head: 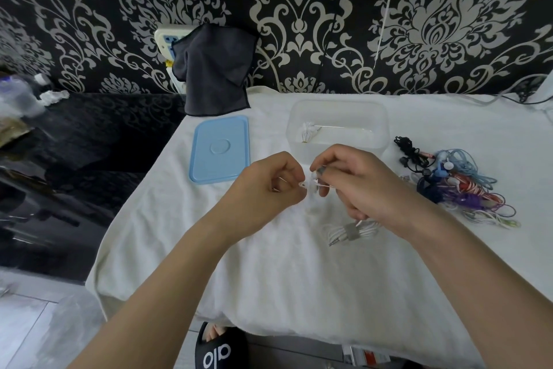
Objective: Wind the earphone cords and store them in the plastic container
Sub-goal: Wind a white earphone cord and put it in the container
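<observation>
Head view, looking down on a white cloth [269, 264] spread over a table.

Left hand [269, 186] curled, fingertips pinching a thin white cord [302, 186] just in front of the clear plastic container [380, 129]. Right hand [359, 183] curled too, thumb and fingers closed on the same white cord and a small grey piece at its end, perhaps an earbud; too small to tell for sure. Hands nearly touching, the cord bunched in the gap between them.

Below the right hand, on the cloth, a white bundle [353, 231] already wound and banded with a grey strap, plug poking out at its left. Inside the container, one small white wound set [308, 132] near the left wall. To the right, well apart from the hands, a tangled heap of coloured earphones [457, 183]: black, blue, red, purple. Blue lid [220, 148] flat on the cloth left of the container. Dark cloth [214, 69] hanging against the patterned wall behind.

Judging by looks: very light, limp, springy enough to uncoil when released, easily snagged. Best pinched close to the buds or plug while looping, then held across the middle of the coil. Thin wire near the joints likely fragile, so no hard tugging.
</observation>
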A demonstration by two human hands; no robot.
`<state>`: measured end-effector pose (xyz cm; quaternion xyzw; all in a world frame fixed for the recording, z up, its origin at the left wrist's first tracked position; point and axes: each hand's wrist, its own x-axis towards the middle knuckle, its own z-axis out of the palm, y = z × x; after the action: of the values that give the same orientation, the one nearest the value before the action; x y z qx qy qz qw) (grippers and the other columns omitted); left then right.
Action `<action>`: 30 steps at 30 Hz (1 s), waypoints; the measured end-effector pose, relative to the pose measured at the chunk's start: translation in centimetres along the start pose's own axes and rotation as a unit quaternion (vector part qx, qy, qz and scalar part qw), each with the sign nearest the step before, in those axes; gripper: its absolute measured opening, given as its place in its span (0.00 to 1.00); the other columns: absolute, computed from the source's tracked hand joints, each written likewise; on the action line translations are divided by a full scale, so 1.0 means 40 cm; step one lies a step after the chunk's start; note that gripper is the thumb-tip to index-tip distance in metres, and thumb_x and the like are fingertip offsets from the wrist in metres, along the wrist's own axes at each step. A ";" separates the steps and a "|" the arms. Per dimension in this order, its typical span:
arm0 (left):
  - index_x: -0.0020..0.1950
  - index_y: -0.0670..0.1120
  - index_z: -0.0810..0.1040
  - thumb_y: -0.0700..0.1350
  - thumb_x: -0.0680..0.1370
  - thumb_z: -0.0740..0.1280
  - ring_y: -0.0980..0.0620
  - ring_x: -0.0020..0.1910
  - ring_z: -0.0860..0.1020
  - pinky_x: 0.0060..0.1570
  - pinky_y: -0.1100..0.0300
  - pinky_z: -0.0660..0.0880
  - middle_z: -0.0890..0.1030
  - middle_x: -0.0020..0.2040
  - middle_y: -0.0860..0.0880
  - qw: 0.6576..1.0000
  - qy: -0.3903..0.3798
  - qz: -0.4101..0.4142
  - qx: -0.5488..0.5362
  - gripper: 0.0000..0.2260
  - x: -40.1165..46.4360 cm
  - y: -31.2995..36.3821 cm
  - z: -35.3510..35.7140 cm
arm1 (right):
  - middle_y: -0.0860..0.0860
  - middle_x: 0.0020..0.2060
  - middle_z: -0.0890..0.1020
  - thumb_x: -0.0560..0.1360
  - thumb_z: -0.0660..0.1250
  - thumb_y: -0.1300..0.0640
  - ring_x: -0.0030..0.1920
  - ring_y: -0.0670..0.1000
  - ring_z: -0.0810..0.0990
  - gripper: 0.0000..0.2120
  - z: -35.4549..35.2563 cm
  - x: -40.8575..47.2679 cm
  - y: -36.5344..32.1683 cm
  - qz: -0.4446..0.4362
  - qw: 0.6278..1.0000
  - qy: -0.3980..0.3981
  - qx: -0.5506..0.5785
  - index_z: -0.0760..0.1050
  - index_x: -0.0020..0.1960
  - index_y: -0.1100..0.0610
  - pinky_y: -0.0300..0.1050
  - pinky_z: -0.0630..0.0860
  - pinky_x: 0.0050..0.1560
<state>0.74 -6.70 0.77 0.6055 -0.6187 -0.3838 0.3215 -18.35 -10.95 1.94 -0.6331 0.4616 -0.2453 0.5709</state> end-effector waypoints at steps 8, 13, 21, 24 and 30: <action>0.47 0.47 0.79 0.35 0.74 0.72 0.45 0.42 0.81 0.47 0.53 0.79 0.83 0.38 0.48 1.000 0.007 0.014 -0.006 0.08 -0.002 0.011 -0.001 | 0.52 0.37 0.85 0.81 0.63 0.60 0.22 0.49 0.63 0.05 0.003 -0.004 -0.002 -0.006 1.000 -0.017 -0.007 0.78 0.52 0.57 0.41 0.61 0.25; 0.46 0.47 0.79 0.35 0.74 0.73 0.47 0.38 0.80 0.47 0.52 0.79 0.82 0.38 0.49 1.000 0.009 0.020 -0.009 0.08 0.000 0.013 0.001 | 0.50 0.39 0.85 0.81 0.64 0.57 0.21 0.48 0.63 0.05 0.004 -0.006 0.004 -0.028 0.999 0.000 -0.042 0.78 0.48 0.53 0.41 0.62 0.24; 0.46 0.47 0.79 0.34 0.75 0.73 0.57 0.34 0.75 0.42 0.65 0.75 0.76 0.31 0.59 0.999 0.027 0.045 -0.001 0.08 -0.004 0.022 -0.005 | 0.50 0.40 0.84 0.80 0.66 0.57 0.21 0.48 0.63 0.05 0.006 -0.008 -0.003 -0.038 0.999 0.026 -0.009 0.80 0.48 0.54 0.43 0.63 0.24; 0.46 0.47 0.78 0.35 0.75 0.73 0.57 0.33 0.74 0.41 0.65 0.74 0.75 0.31 0.58 0.998 0.031 0.050 0.006 0.08 -0.007 0.024 -0.004 | 0.50 0.39 0.85 0.80 0.67 0.58 0.20 0.44 0.66 0.04 0.007 -0.007 -0.002 -0.040 0.999 0.031 -0.003 0.81 0.48 0.56 0.37 0.63 0.23; 0.47 0.47 0.78 0.36 0.76 0.73 0.51 0.37 0.76 0.44 0.58 0.76 0.77 0.35 0.54 0.997 0.038 0.070 0.001 0.07 -0.015 0.026 -0.005 | 0.50 0.37 0.85 0.79 0.68 0.59 0.24 0.40 0.72 0.05 0.012 -0.001 0.001 -0.031 0.998 0.041 0.021 0.82 0.48 0.56 0.29 0.65 0.25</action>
<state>0.40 -6.17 1.81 0.5750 -0.6472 -0.3363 0.3707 -17.96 -10.67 1.80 -0.6240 0.4595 -0.2986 0.5570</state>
